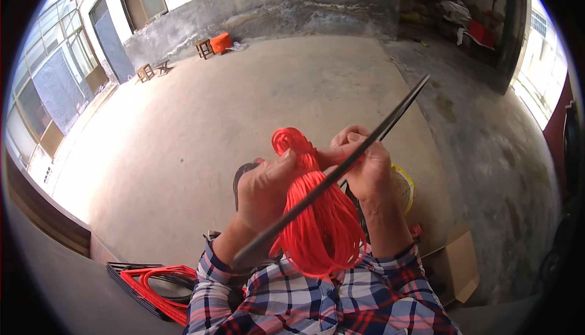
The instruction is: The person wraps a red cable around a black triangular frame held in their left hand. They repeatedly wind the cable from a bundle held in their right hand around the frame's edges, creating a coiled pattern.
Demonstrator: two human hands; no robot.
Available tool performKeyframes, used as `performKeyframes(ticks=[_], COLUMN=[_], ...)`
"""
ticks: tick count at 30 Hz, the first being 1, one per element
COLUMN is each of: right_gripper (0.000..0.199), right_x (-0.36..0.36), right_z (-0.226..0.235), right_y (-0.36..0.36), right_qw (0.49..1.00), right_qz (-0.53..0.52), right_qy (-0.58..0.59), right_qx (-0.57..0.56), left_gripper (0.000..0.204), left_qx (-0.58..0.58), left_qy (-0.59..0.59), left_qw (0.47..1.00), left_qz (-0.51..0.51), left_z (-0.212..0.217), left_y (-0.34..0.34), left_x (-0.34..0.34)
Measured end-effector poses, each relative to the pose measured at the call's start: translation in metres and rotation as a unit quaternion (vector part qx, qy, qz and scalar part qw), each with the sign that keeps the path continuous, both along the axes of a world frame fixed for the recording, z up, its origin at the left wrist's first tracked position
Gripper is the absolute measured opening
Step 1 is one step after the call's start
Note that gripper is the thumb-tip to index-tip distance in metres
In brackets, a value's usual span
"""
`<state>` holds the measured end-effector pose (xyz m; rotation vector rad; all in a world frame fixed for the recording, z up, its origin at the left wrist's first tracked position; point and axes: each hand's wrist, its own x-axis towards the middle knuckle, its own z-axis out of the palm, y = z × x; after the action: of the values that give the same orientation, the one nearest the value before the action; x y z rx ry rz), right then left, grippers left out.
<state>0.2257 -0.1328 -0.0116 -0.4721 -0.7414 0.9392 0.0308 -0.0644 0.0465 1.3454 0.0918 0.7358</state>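
A looped bundle of red cord (323, 219) hangs in front of my plaid shirt, a small loop at its top and long loops below. My left hand (265, 189) is closed around its narrow neck, thumb on top. Close beside it, my right hand (372, 170) is closed, fingers pinched on what looks like a blurred reddish length of cord from the neck. A long dark strip (332, 176) slants across in front of the bundle and my right hand, its tip at the upper right. Whether my right fingers also grip this strip is unclear.
More red cord (164, 283) and black cord (131, 286) lie at lower left. An open cardboard box (460, 268) stands at lower right, near a yellow-rimmed object (404, 186). Small wooden stools (204, 47) and an orange container (221, 42) stand by the far wall.
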Motion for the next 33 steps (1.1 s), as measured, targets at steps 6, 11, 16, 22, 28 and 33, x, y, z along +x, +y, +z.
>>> performKeyframes(ticks=[6, 11, 16, 22, 28, 33], right_gripper=[0.064, 0.041, 0.029, 0.033, 0.040, 0.045], right_x=[-0.010, -0.004, 0.026, 0.030, 0.061, 0.065], right_z=[0.016, 0.046, -0.019, -0.007, -0.008, -0.013], right_y=[0.014, 0.009, 0.024, -0.006, -0.034, -0.059], right_qw=[0.922, 0.985, 0.995, 0.974, 0.912, 0.921], right_qz=[0.375, 0.168, -0.058, 0.063, 0.176, 0.189], right_qy=[-0.006, 0.023, 0.064, 0.127, 0.184, 0.158], right_qx=[0.095, 0.010, 0.051, 0.174, 0.322, 0.301], left_gripper=[0.044, 0.065, 0.111, 0.077, 0.059, 0.052], left_qx=[0.124, 0.030, -0.210, -0.198, -0.164, -0.155], left_qy=[0.116, 0.059, -0.038, -0.049, -0.041, -0.031], left_qw=[0.970, 0.992, 0.949, 0.938, 0.972, 0.986], left_qz=[0.172, -0.111, -0.230, -0.282, -0.164, -0.047], left_z=[-0.016, -0.004, 0.017, 0.000, -0.002, 0.003], left_y=[-0.008, -0.003, -0.007, 0.033, 0.043, 0.047], left_x=[0.010, 0.013, 0.003, -0.008, -0.021, -0.033])
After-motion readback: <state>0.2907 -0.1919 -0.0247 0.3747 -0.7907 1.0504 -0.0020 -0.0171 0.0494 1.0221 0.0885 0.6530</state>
